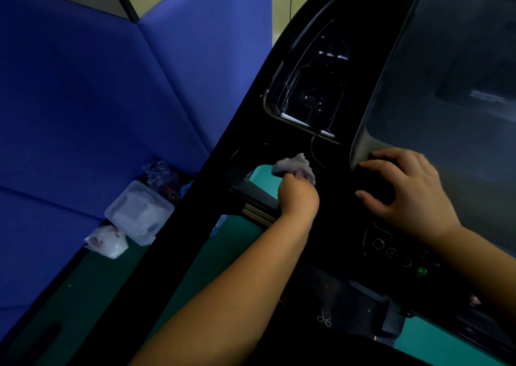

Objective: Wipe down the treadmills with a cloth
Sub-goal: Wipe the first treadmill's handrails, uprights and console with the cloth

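Head view, left hand [298, 198] gripping cloth [293, 167] (bunched, no axis)

text: none legible | treadmill console [329, 131] buttons [391, 251] (symbols too dim to read)

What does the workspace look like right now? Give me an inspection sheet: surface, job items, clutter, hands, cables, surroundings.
Surface: black treadmill console, glossy, dim light; dirt cannot be judged.
Job's things: grey cloth, bunched, pressed on the console beside the recessed tray.
Clutter: clear plastic container, crumpled white bag and clear wrapping on the green floor by the wall.
Hands: left hand in a closed grip on the cloth; right hand fingers spread, resting at the screen's lower corner.
Cables: thin wire hanging below the tray.
Surroundings: blue padded wall panels.
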A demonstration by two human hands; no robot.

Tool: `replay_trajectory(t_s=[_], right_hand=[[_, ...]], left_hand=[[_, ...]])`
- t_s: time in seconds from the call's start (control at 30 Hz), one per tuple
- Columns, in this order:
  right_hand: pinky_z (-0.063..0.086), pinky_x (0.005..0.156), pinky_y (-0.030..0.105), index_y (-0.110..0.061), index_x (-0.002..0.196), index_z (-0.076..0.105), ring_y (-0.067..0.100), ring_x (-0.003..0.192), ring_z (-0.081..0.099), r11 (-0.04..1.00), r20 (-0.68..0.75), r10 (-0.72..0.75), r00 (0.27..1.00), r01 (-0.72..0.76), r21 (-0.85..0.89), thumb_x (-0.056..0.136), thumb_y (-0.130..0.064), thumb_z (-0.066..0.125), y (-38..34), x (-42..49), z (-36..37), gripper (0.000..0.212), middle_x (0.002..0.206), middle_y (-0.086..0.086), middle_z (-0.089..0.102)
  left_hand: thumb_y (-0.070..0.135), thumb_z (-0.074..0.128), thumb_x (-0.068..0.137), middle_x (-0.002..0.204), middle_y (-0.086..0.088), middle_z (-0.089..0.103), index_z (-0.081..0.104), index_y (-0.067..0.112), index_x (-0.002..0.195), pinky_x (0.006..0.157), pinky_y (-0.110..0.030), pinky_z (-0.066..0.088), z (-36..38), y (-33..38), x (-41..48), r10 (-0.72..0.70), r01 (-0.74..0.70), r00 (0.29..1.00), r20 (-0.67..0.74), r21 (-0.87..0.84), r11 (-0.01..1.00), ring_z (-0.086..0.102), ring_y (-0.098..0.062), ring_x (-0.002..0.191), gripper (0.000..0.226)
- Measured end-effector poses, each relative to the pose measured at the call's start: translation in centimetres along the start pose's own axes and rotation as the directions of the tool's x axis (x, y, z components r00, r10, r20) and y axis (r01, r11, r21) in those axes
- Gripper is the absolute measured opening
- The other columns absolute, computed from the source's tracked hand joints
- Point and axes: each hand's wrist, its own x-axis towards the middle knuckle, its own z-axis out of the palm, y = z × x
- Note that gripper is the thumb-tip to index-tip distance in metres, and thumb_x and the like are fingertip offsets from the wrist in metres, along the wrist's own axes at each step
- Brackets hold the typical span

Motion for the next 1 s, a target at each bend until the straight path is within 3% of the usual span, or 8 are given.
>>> replay_trajectory(t_s=[0.2,0.3,0.4,0.47,0.53,0.63,0.87,1.0], right_hand=[[0.037,0.099,0.043,-0.018,0.118,0.064,0.028,0.117,0.048,1.0,0.006,0.004,1.0,-0.004,-0.014,0.079,-0.043,0.072,0.0,0.1,-0.1,0.047,0.125,0.006,0.053],[0.037,0.099,0.044,-0.017,0.118,0.064,0.029,0.117,0.047,1.0,0.024,0.017,1.0,-0.017,-0.022,0.073,-0.038,0.076,-0.1,0.1,-0.1,0.051,0.125,0.007,0.053],[0.038,0.098,0.045,-0.018,0.118,0.064,0.029,0.117,0.047,1.0,0.028,0.02,0.999,-0.019,-0.017,0.072,-0.038,0.076,-0.2,0.1,-0.2,0.052,0.124,0.006,0.053],[0.038,0.098,0.046,-0.018,0.119,0.064,0.028,0.117,0.047,1.0,0.03,0.02,0.999,-0.02,-0.013,0.072,-0.039,0.075,-0.3,0.1,-0.3,0.053,0.125,0.006,0.052],[0.038,0.099,0.046,-0.018,0.119,0.063,0.028,0.117,0.047,1.0,0.027,0.019,0.999,-0.018,-0.008,0.072,-0.039,0.075,-0.3,0.1,-0.4,0.053,0.125,0.005,0.052],[0.039,0.098,0.045,-0.018,0.119,0.064,0.028,0.116,0.048,1.0,0.015,0.012,1.0,-0.012,0.007,0.073,-0.039,0.076,-0.1,0.1,-0.3,0.052,0.124,0.005,0.053],[0.038,0.099,0.044,-0.018,0.12,0.063,0.027,0.117,0.048,1.0,0.02,0.005,1.0,-0.005,0.003,0.074,-0.041,0.073,0.0,0.0,-0.3,0.052,0.124,0.006,0.053],[0.039,0.096,0.045,-0.017,0.119,0.064,0.028,0.115,0.049,1.0,0.014,0.01,1.0,-0.01,0.001,0.072,-0.039,0.076,-0.1,0.0,-0.2,0.053,0.124,0.006,0.053]], left_hand=[[0.02,0.032,0.101,0.123,-0.022,0.056,0.051,0.0,0.123,0.092,-0.042,0.045,-0.3,2.5,1.8,-0.257,0.125,0.949,-0.181,-0.533,0.837,0.055,-0.035,0.111,0.036],[0.016,0.044,0.098,0.113,-0.007,0.06,0.051,0.013,0.122,0.071,-0.025,0.044,1.5,2.7,-0.6,-0.245,0.069,0.959,-0.143,-0.719,0.691,0.058,-0.016,0.088,0.025],[0.016,0.041,0.1,0.116,-0.002,0.054,0.053,0.014,0.121,0.076,-0.015,0.047,2.1,0.9,-2.7,-0.056,-0.004,0.993,-0.1,-0.518,0.855,0.058,-0.011,0.096,0.024],[0.016,0.037,0.102,0.129,-0.006,0.041,0.05,0.01,0.128,0.091,-0.012,0.038,1.9,0.1,-2.2,-0.018,-0.055,0.988,-0.153,-0.46,0.886,0.052,-0.019,0.111,0.03],[0.017,0.037,0.101,0.13,-0.006,0.037,0.047,0.007,0.13,0.092,-0.009,0.035,1.3,1.0,-0.7,-0.094,-0.033,0.972,-0.215,-0.522,0.852,0.045,-0.02,0.117,0.032],[0.02,0.038,0.098,0.138,-0.014,0.036,0.047,0.004,0.128,0.103,-0.032,0.035,0.7,3.3,0.6,-0.127,-0.051,0.92,-0.37,-0.435,0.899,0.037,-0.031,0.124,0.035],[0.024,0.045,0.098,0.117,-0.002,0.057,0.051,0.026,0.119,0.077,-0.026,0.047,1.7,1.5,-1.4,0.086,-0.183,0.957,-0.278,-0.342,0.922,0.059,-0.009,0.097,0.022],[0.006,0.043,0.098,0.138,-0.006,0.039,0.045,0.011,0.136,0.093,-0.003,0.033,1.6,-2.4,-2.6,0.386,-0.393,0.913,-0.131,-0.033,0.919,0.049,-0.018,0.12,0.039]])
